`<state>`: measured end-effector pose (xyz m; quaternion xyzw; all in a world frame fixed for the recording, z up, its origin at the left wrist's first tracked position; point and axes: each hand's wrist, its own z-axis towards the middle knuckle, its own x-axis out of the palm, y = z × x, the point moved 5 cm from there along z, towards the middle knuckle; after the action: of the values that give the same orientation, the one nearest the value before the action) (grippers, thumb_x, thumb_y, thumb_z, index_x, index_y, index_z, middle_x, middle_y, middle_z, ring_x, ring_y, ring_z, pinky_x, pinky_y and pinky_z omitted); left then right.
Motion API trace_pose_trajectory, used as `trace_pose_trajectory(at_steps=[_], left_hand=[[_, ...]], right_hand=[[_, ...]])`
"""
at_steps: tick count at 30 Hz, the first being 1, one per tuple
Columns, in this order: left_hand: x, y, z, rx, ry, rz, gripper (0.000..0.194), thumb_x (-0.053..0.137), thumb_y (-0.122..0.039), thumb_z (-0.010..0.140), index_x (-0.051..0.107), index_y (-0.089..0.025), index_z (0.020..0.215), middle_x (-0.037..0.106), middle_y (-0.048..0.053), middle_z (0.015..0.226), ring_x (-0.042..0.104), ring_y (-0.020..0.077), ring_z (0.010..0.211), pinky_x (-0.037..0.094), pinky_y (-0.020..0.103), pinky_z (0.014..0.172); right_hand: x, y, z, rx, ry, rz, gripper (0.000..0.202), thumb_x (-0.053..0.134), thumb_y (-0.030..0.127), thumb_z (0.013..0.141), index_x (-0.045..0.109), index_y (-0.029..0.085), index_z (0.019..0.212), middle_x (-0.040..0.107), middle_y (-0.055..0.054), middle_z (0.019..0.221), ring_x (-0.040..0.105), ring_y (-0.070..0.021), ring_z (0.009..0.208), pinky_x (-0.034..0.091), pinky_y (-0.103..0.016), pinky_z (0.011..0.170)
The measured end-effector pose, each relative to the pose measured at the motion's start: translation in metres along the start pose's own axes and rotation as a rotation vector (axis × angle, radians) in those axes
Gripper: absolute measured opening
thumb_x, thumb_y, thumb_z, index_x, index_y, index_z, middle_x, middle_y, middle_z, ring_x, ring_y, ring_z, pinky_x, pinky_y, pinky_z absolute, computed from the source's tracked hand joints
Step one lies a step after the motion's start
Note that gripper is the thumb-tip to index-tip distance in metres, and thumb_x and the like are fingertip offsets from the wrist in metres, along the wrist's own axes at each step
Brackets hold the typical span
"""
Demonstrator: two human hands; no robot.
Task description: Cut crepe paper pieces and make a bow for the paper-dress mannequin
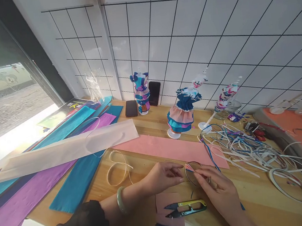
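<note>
Right grip on thin hoop, partly pink

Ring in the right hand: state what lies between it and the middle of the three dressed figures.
In the head view, a pink strip lies between the ring and the middle figure.

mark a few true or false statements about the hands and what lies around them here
1. The right hand holds a thin hoop. True.
2. The bangle is dark red. False: it is pale green.
3. The left hand is close to the hoop. True.
4. The snips stand upright. False: they lie flat, partly over a small pink piece.
5. The cream strip lies under the purple strip. False: it lies across the top.
</note>
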<state>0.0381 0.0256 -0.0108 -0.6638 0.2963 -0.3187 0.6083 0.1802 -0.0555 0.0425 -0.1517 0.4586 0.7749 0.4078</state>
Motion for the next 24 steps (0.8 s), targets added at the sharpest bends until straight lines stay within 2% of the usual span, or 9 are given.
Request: trace_pose_trajectory(at_steps=[6,10,15,18,24], left_hand=[[0.003,-0.012,0.000,0.014,0.072,-0.178,0.048,0.073,-0.033,0.065,0.063,-0.016,0.108,0.066,0.004,0.084,0.060,0.0125,0.075,0.045,0.024,0.074],[0.005,-0.028,-0.004,0.075,0.126,-0.326,0.033,0.073,-0.027,0.066,0.068,-0.016,0.097,0.067,0.004,0.089,0.059,0.0127,0.082,0.044,0.024,0.080],[-0.001,-0.032,-0.006,0.038,0.029,-0.517,0.021,0.078,-0.024,0.059,0.069,-0.013,0.074,0.067,0.002,0.075,0.060,0.0106,0.072,0.046,0.025,0.077],[-0.005,-0.032,-0.006,0.048,-0.023,-0.546,0.021,0.079,-0.024,0.057,0.068,-0.013,0.071,0.067,0.001,0.070,0.059,0.0098,0.068,0.046,0.024,0.075],[-0.009,-0.031,-0.005,0.032,-0.036,-0.552,0.019,0.079,-0.022,0.057,0.067,-0.013,0.068,0.067,0.001,0.069,0.060,0.0104,0.067,0.047,0.025,0.073]], right_hand=[[0.004,0.013,0.005,0.028,0.077,0.070,0.010,0.054,0.025,0.083,0.062,0.022,0.076,0.065,-0.003,0.078,0.062,-0.0162,0.076,0.050,-0.025,0.065],[0.007,0.031,0.010,0.051,0.094,0.138,0.012,0.055,0.025,0.083,0.061,0.022,0.073,0.064,-0.003,0.077,0.061,-0.0163,0.074,0.049,-0.025,0.062],[0.016,0.045,0.014,0.025,0.063,0.206,0.010,0.055,0.021,0.083,0.062,0.023,0.077,0.063,-0.003,0.078,0.059,-0.0160,0.076,0.047,-0.026,0.066],[0.021,0.044,0.013,0.048,0.044,0.222,0.010,0.054,0.020,0.083,0.062,0.023,0.078,0.063,-0.002,0.077,0.059,-0.0156,0.075,0.047,-0.026,0.066],[0.026,0.043,0.011,0.138,0.043,0.240,0.012,0.053,0.023,0.083,0.063,0.022,0.077,0.064,-0.003,0.074,0.061,-0.0160,0.072,0.049,-0.027,0.065]])
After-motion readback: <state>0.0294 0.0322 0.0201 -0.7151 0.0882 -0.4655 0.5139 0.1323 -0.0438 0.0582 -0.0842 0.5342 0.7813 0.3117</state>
